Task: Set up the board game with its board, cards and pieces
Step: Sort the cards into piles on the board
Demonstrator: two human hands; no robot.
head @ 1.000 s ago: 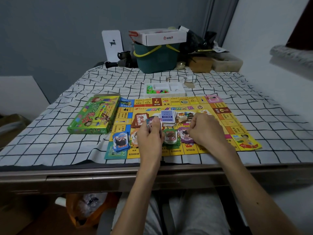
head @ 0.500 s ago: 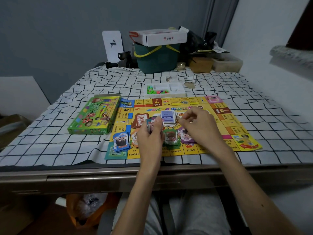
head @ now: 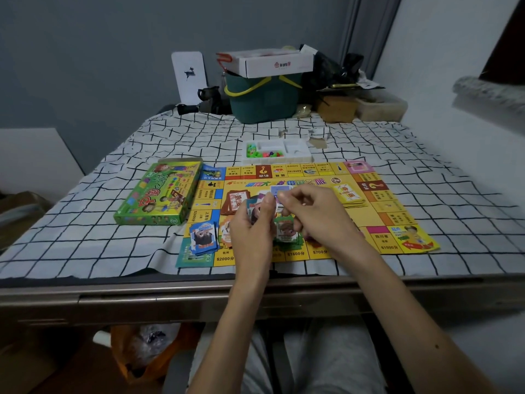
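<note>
dim, bluish indoor light | soft shadows | wide-angle bending at edges | slightly soft detail

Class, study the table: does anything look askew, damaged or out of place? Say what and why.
Torn card scraps lie loose on the cloth behind the white tray. The blue card pile at the board's near-left corner is fanned out unevenly, not squared. Nothing else stands out.

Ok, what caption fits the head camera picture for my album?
Left hand holds the cards; right hand pinches one card above the game board.
</note>
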